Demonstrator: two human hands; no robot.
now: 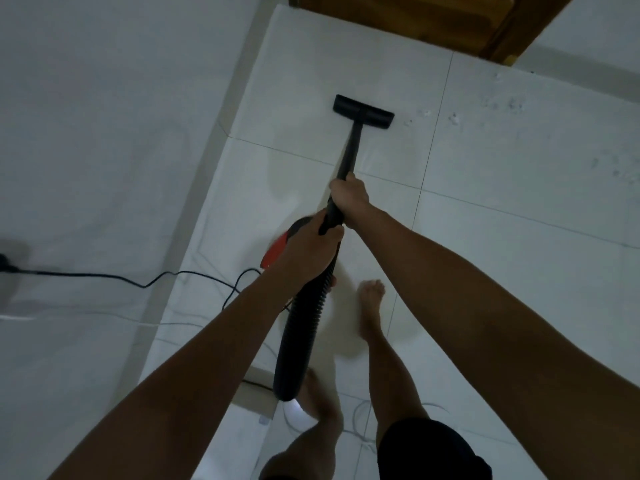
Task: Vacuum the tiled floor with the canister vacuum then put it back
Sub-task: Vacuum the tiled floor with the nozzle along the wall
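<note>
The black vacuum wand point(350, 150) slants away from me, and its flat floor nozzle point(363, 111) rests on the white tiled floor point(502, 209). My right hand point(349, 195) grips the wand higher up. My left hand point(308, 251) is closed around the wand's lower end where the ribbed black hose point(304, 327) begins. The red and black canister point(280, 247) sits on the floor behind my left hand, mostly hidden. White crumbs point(505, 105) lie on the tiles to the right of the nozzle.
A white wall point(104, 133) runs along the left with a plug point(5, 265) in it. The black power cord point(138, 278) trails from it to the canister. A wooden door point(433, 19) stands at the far end. My bare feet point(370, 299) are under the hose, near thin white cables point(360, 417).
</note>
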